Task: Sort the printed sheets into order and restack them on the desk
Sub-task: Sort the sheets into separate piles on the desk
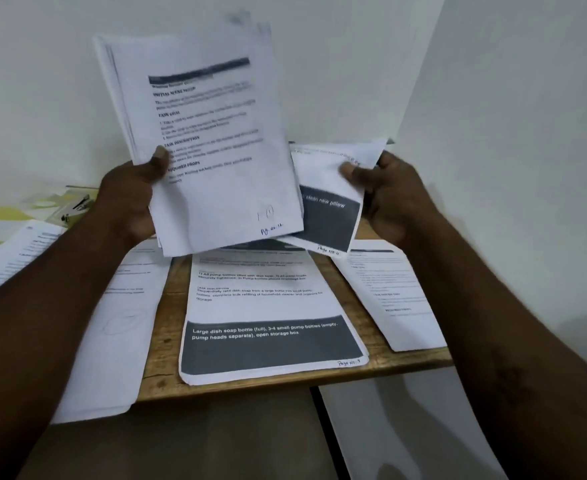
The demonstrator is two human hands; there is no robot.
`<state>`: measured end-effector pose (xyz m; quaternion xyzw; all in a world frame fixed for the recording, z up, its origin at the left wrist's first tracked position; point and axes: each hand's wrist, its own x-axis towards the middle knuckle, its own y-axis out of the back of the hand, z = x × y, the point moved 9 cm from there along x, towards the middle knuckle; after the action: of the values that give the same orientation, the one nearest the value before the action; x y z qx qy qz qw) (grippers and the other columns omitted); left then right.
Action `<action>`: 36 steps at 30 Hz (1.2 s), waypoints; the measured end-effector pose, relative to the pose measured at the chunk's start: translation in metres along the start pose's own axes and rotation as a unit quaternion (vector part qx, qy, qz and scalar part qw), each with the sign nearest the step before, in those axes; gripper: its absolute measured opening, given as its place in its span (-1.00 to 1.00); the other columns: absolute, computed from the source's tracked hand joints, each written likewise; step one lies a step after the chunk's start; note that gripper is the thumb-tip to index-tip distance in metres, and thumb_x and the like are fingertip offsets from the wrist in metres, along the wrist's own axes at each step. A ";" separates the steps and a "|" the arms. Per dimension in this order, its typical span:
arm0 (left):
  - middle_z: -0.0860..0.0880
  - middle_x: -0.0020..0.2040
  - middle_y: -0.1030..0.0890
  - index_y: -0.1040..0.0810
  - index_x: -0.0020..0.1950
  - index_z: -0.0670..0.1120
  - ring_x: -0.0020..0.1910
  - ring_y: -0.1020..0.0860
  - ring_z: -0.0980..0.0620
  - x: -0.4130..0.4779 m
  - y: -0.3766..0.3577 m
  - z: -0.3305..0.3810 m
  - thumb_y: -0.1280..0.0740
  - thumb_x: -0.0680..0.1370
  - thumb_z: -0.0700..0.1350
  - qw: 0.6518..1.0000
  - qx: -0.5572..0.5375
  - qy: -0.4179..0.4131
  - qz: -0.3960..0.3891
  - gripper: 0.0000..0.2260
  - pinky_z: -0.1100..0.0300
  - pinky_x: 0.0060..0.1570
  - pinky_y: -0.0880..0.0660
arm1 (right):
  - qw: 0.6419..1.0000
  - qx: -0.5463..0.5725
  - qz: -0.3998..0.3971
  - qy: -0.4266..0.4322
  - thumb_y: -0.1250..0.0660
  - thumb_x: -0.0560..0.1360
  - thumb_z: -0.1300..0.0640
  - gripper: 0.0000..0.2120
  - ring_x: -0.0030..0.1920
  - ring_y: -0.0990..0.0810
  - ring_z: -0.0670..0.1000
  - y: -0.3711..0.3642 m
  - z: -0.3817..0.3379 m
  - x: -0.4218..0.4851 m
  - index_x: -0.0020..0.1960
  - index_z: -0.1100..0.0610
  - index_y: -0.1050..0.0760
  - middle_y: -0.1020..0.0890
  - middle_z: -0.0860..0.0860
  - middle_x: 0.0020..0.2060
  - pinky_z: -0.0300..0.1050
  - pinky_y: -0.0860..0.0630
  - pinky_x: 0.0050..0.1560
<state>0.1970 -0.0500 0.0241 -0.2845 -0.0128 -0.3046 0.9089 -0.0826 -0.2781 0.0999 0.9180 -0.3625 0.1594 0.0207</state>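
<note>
Left hand (129, 199) is gripping a stack of printed sheets (209, 133) upright, thumb on the front page. Just right of it, the right hand (389, 199) pinches a single sheet (330, 209) marked page 11. Below both hands, the page 9 sheet (268, 306) lies flat on the wooden bench (169, 323).

Stapler (77, 207) among yellow papers (3, 215) at far left, white wall (36, 98) behind.

Single head-worn wide-angle view, looking forward and down onto the wooden desk (261, 382), close above it, wall corner behind
</note>
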 end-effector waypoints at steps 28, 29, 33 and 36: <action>-0.19 0.25 -0.67 -0.62 0.27 -0.22 0.24 -0.62 -0.19 -0.009 0.056 0.034 -0.32 0.64 0.13 0.872 0.345 -0.153 0.313 -0.56 0.09 0.23 -0.52 | 0.946 0.058 0.140 0.286 -0.45 0.54 0.39 -0.66 -0.01 -0.73 0.05 0.049 -0.064 -0.051 0.27 0.21 -0.50 -0.77 0.07 0.00 -0.02 -0.62 0.09; -0.18 0.25 -0.67 -0.62 0.27 -0.22 0.24 -0.62 -0.18 -0.009 0.054 0.034 -0.33 0.64 0.13 0.874 0.344 -0.154 0.308 -0.56 0.11 0.21 -0.52 | 0.948 0.049 0.145 0.281 -0.45 0.54 0.40 -0.65 -0.03 -0.73 0.04 0.047 -0.063 -0.050 0.27 0.22 -0.50 -0.77 0.06 -0.02 -0.04 -0.62 0.07; -0.12 0.14 -0.71 -0.65 0.23 -0.12 0.08 -0.67 -0.14 -0.004 0.023 0.019 -0.44 0.62 0.07 0.933 0.265 -0.135 0.201 -0.69 0.04 0.02 -0.57 | 0.967 0.019 0.126 0.220 -0.47 0.53 0.39 -0.63 -0.05 -0.76 0.07 0.024 -0.034 -0.041 0.30 0.28 -0.50 -0.78 0.08 -0.04 -0.07 -0.66 0.01; 0.09 -0.08 -0.71 -0.65 0.20 -0.05 -0.07 -0.64 0.02 -0.005 -0.003 0.005 -0.47 0.61 0.03 0.968 0.202 -0.125 0.084 -0.76 0.19 -0.10 -0.54 | 0.975 0.040 0.110 0.191 -0.47 0.54 0.37 -0.62 -0.01 -0.76 0.11 0.006 -0.015 -0.041 0.32 0.32 -0.51 -0.77 0.13 -0.01 -0.03 -0.66 0.03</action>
<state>0.1919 -0.0467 0.0290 -0.1309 -0.1639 -0.1805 0.9609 -0.1185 -0.2537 0.1009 0.8253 -0.4437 0.3475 0.0346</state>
